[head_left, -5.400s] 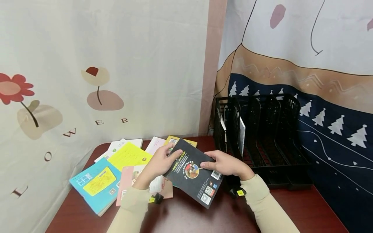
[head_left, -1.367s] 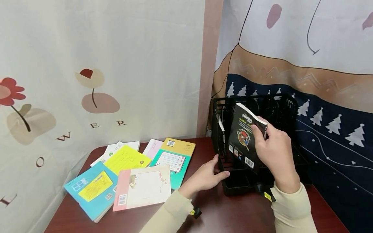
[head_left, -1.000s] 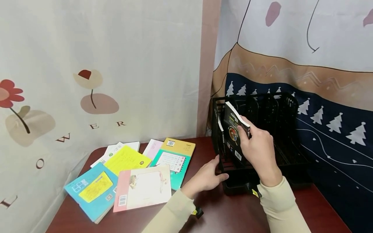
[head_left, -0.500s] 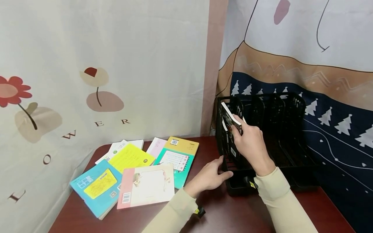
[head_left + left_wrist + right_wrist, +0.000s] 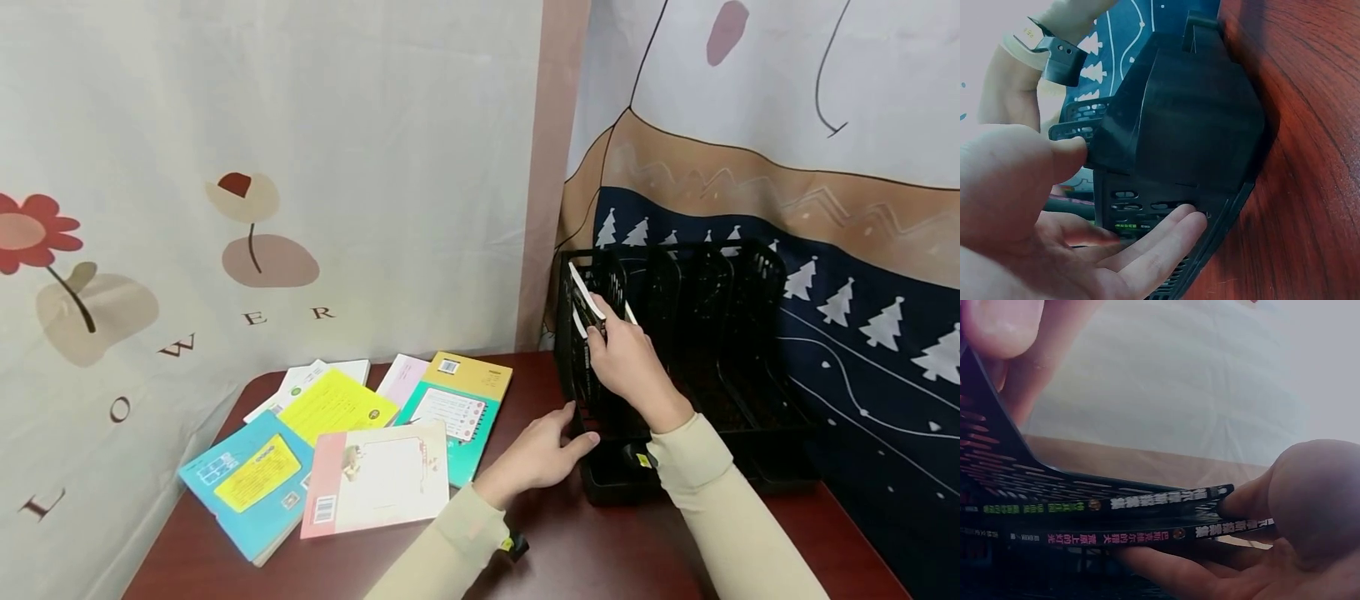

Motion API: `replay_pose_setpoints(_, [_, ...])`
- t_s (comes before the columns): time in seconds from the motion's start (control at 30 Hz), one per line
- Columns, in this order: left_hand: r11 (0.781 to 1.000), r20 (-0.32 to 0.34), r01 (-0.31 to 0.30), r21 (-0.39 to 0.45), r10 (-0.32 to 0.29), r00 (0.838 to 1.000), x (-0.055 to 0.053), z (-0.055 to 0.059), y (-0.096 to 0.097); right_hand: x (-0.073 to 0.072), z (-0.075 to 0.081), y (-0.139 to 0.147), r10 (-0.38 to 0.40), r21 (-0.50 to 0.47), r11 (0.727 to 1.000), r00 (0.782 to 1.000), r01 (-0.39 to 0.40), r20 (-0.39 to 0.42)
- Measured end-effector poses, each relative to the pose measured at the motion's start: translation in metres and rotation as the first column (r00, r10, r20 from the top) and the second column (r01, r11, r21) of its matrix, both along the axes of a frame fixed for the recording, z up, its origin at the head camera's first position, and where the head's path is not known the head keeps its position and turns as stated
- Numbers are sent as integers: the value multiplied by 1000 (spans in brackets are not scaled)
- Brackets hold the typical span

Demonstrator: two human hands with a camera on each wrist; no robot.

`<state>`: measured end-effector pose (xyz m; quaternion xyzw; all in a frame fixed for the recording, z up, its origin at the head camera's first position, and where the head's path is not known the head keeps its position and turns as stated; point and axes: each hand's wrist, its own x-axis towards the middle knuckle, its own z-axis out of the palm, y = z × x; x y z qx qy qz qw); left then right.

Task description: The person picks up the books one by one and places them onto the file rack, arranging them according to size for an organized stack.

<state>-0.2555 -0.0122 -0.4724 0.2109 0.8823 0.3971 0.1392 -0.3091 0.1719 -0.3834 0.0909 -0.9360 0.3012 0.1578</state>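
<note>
In the head view, my right hand (image 5: 633, 362) pinches the upper corner of a thin black book (image 5: 587, 293), which stands upright in the leftmost compartment of a black file rack (image 5: 615, 486). The right wrist view shows its spine lettered in pink and white, with my thumb on one cover and fingers on the other. Close beside it, nearer the outer wall, stands a similar black book with green lettering (image 5: 1041, 507). My left hand (image 5: 1054, 219) holds the rack's front left corner, thumb over the front tray's rim and fingers extended along the slotted outer wall.
Left on the table lie a blue book (image 5: 247, 487), a pink-and-white book (image 5: 375, 479), a yellow book (image 5: 337, 404), a green-and-mustard book (image 5: 461, 400) and several paler ones. Another book's white edge (image 5: 630, 313) shows in the rack's second compartment. Printed curtains (image 5: 375, 167) hang behind.
Earlier both hands held the black book over the table. My right hand has since carried it left and down into the rack's leftmost compartment, while my left hand moved to the rack's corner and stayed.
</note>
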Motion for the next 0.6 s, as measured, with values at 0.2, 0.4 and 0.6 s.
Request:
replay_pose_setpoints(0.2, [1000, 9, 7, 5, -7, 1000, -1, 0, -1, -7, -5, 3, 32, 8, 999, 996, -32, 80])
replay_pose_setpoints(0.4, [1000, 21, 0, 3, 0, 1000, -1, 1, -2, -15, -15, 8, 90, 13, 996, 982, -94, 165])
replay_pose_setpoints(0.6, [1000, 9, -2, -15, 2, 1000, -2, 0, -1, -20, -24, 10, 146, 55, 985, 968, -161, 205])
